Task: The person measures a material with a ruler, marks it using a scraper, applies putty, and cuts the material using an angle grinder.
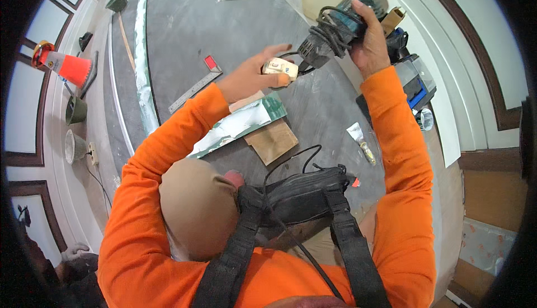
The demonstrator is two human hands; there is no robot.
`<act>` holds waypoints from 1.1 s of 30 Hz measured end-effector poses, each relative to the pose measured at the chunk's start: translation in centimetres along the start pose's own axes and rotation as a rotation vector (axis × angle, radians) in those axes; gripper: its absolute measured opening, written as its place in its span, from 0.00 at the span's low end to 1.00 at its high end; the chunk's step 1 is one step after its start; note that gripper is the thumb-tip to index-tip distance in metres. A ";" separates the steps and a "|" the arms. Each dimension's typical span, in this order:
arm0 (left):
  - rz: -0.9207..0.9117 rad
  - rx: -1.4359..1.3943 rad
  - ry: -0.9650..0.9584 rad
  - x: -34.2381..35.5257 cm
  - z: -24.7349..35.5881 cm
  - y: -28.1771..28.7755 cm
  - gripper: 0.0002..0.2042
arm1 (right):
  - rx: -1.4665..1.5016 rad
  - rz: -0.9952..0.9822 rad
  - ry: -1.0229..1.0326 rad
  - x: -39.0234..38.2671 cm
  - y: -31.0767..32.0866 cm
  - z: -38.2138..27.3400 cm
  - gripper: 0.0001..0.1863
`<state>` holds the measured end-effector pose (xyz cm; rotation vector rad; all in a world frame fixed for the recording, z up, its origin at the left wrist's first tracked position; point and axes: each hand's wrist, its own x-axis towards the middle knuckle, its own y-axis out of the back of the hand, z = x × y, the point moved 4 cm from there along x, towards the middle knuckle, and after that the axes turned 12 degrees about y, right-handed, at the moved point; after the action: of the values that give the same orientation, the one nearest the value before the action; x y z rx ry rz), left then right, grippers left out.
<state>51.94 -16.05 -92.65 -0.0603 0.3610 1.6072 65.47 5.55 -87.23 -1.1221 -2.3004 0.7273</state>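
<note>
My right hand [366, 45] grips a grey-teal angle grinder [341, 25], raised at upper right with black cord coiled around its body. My left hand [249, 76] holds a cream plastic socket block [279, 68], thumb across it and upper fingers stretched; it sits by the grinder's tail, where a short black cable shows. Below them lie a strip with white and green coating [229, 126] and a wooden offcut [271, 140] on grey board [319, 112]. A steel square [193, 90] with red handle lies left, a scraper [362, 143] right. A black pouch [296, 196] is on my chest rig.
An orange traffic cone [70, 70], green buckets [76, 110] and a white bucket [74, 147] stand along the left panelled wall. A long coated strip [142, 56] runs beside them. A toolbox [419, 84] sits right. Another person's gloved hand [75, 252] shows lower left.
</note>
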 end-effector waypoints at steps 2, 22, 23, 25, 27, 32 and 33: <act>-0.030 -0.193 -0.055 -1.7 1.7 0.1 0.39 | -0.012 -0.026 0.105 -2.5 -1.7 -3.6 0.18; -0.303 0.210 0.341 -13.3 -12.1 -0.1 0.30 | -0.620 0.581 -0.307 -2.4 27.0 13.4 0.21; -0.267 0.136 0.416 -16.8 -15.8 0.4 0.29 | -0.637 0.450 -0.219 -1.7 25.9 15.7 0.21; -0.194 -0.042 0.612 -24.0 -20.3 -1.1 0.27 | -0.646 0.440 -0.444 -2.2 27.9 18.1 0.14; -0.068 -0.160 0.738 -31.1 -24.4 -2.8 0.27 | -0.543 0.316 -0.697 -2.5 28.1 19.9 0.13; 0.532 0.080 0.632 -39.2 -25.7 -6.1 0.26 | -1.621 0.576 -0.331 6.6 29.2 11.7 0.25; 0.708 0.212 0.584 -41.6 -21.2 -5.4 0.27 | -1.632 0.553 -0.366 4.9 27.7 13.0 0.25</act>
<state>56.61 -61.69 -103.11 -0.2666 1.0954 2.2234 70.27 20.78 -113.74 -2.4119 -2.7044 -1.2549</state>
